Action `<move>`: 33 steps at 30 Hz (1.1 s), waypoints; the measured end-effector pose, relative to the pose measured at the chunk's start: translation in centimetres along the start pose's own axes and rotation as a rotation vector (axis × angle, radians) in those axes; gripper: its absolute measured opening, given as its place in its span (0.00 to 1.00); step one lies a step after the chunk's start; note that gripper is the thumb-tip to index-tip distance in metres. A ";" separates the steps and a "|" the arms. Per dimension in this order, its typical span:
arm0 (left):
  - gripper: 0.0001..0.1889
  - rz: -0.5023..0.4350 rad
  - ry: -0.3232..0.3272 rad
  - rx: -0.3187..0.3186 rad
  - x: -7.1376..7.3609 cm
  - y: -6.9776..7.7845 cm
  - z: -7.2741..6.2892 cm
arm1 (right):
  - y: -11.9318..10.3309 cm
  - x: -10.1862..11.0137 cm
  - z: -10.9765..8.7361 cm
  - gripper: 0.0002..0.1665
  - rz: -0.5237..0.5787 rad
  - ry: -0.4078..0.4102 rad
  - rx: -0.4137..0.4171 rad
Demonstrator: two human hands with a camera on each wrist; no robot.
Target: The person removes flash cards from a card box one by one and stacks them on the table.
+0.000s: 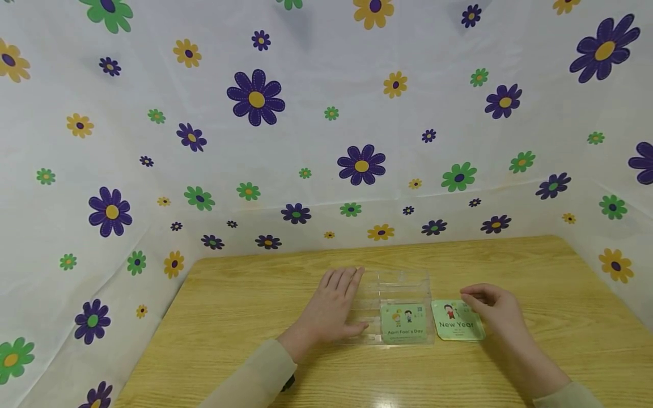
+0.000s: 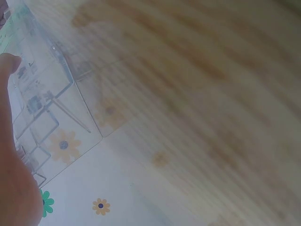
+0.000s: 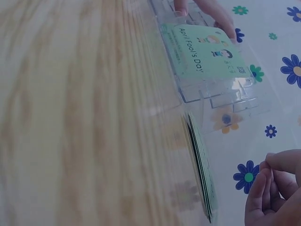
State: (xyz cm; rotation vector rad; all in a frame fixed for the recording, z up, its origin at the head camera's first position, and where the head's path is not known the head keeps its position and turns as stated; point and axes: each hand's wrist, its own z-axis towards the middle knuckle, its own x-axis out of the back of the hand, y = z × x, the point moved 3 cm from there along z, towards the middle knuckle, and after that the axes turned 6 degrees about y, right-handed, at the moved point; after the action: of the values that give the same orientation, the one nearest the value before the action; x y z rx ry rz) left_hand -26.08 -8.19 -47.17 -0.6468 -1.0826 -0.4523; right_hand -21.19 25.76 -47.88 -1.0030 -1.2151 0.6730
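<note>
A clear plastic holder [image 1: 403, 290] with stepped compartments lies on the table. My left hand [image 1: 329, 306] rests on its left part, fingers stretched and thumb apart. Inside the holder's near right compartment is a green card [image 1: 404, 323] marked "April Fool's Day". Just right of the holder sits a stack of green cards [image 1: 457, 322], its top one reading "New Year"; the right wrist view shows the stack's layered edge [image 3: 201, 172]. Beside and above that stack is my right hand [image 1: 495, 314]. Its fingers curl with thumb and fingertip together, and nothing shows between them.
The wood-grain table [image 1: 245, 317] carries the holder and the cards. A white cloth [image 1: 316, 141] printed with flowers rises behind the table and along both sides.
</note>
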 end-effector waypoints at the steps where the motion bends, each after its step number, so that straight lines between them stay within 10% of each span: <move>1: 0.60 0.000 -0.001 0.000 0.0 0.0 0.0 | -0.1 -0.1 -0.1 0.18 0.001 0.001 0.007; 33: 0.61 0.003 -0.035 0.006 0.3 0.1 0.1 | -2.4 -1.2 -1.4 0.17 0.035 -0.116 0.014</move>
State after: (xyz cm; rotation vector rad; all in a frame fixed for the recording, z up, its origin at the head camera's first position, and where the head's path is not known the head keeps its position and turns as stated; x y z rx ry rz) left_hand -25.94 -8.10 -46.87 -0.6533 -1.1150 -0.4362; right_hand -20.36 23.29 -46.29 -0.9866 -1.2947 0.7747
